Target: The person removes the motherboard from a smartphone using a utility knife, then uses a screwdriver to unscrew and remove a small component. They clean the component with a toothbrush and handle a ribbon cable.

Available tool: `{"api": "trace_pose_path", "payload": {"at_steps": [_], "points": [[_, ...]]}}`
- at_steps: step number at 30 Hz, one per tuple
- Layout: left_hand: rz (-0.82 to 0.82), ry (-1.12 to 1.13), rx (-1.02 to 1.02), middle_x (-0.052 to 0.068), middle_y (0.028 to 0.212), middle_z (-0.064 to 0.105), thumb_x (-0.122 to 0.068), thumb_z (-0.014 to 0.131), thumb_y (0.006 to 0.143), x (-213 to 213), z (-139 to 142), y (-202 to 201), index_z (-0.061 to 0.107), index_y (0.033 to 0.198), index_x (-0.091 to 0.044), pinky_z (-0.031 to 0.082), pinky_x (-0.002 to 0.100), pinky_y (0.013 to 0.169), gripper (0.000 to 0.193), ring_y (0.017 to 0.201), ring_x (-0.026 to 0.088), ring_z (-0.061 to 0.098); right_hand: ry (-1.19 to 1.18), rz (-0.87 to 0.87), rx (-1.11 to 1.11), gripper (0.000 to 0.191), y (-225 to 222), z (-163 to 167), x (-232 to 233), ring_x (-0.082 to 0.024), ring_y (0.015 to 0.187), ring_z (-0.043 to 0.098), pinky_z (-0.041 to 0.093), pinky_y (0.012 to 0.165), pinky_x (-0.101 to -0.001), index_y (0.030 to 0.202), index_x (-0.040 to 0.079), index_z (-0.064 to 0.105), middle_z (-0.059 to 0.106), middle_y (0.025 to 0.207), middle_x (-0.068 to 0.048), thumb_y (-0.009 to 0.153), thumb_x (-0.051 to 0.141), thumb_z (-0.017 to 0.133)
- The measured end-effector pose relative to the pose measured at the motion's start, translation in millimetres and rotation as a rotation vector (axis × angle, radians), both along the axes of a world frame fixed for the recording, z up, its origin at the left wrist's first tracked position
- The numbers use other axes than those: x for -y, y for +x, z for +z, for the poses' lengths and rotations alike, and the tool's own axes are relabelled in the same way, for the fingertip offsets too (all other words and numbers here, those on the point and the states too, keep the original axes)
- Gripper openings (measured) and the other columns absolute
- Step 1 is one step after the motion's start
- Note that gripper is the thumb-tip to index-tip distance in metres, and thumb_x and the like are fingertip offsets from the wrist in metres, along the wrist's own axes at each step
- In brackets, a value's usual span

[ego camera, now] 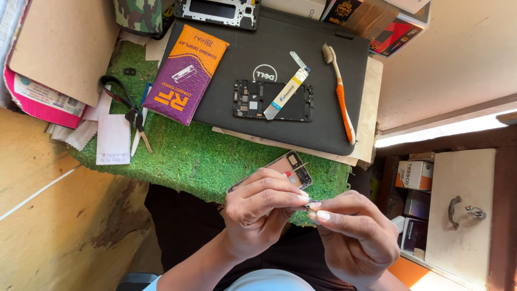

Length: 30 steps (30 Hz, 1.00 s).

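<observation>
Green fake-grass mat covers the bench, and both hands are working right at its near edge. Left hand is curled around a phone frame, holding it tilted over the mat. Right hand pinches something tiny at the frame's lower corner, fingertips nearly touching the left thumb; can't tell what the bit is. Behind them a closed black laptop carries another bare phone frame with a flex strip lying across it, plus an orange toothbrush. Purple-orange pouch overlaps the laptop's left edge.
</observation>
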<state>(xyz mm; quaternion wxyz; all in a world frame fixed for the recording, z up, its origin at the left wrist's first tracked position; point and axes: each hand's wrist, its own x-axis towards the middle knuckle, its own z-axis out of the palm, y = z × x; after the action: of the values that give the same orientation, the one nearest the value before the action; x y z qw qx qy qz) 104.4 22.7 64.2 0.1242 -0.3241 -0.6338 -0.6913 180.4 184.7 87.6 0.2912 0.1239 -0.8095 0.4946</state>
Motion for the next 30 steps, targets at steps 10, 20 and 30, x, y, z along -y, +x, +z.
{"api": "trace_pose_path", "payload": {"at_steps": [10,20,30], "points": [[-0.040,-0.002,0.054,0.005,0.099,0.075,0.001,0.080,0.089,2,0,-2,0.073,0.100,-0.007,0.061,0.029,0.083,0.016,0.092,0.018,0.073,-0.256,0.036,0.044,0.018,5,-8,-1,-0.009,0.081,0.071,0.057,0.070,-0.0183,0.109,0.005,0.065,0.072,0.101,-0.012,0.095,-0.003,0.074],[-0.063,0.052,0.055,0.005,0.100,0.076,0.002,0.080,0.090,2,-4,-1,0.074,0.103,-0.008,0.061,0.029,0.084,0.017,0.093,0.018,0.073,-0.081,-0.001,0.028,0.021,0,0,-4,-0.010,0.078,0.070,0.054,0.067,-0.0210,0.107,0.008,0.067,0.073,0.100,-0.011,0.091,-0.002,0.077],[-0.036,0.025,0.025,0.005,0.099,0.075,0.001,0.081,0.089,2,-2,-2,0.074,0.103,-0.008,0.060,0.030,0.083,0.018,0.093,0.019,0.073,-0.012,-0.013,0.007,0.024,-1,4,-3,-0.011,0.077,0.070,0.054,0.065,-0.0215,0.108,0.009,0.067,0.073,0.098,-0.009,0.090,-0.001,0.079]]}}
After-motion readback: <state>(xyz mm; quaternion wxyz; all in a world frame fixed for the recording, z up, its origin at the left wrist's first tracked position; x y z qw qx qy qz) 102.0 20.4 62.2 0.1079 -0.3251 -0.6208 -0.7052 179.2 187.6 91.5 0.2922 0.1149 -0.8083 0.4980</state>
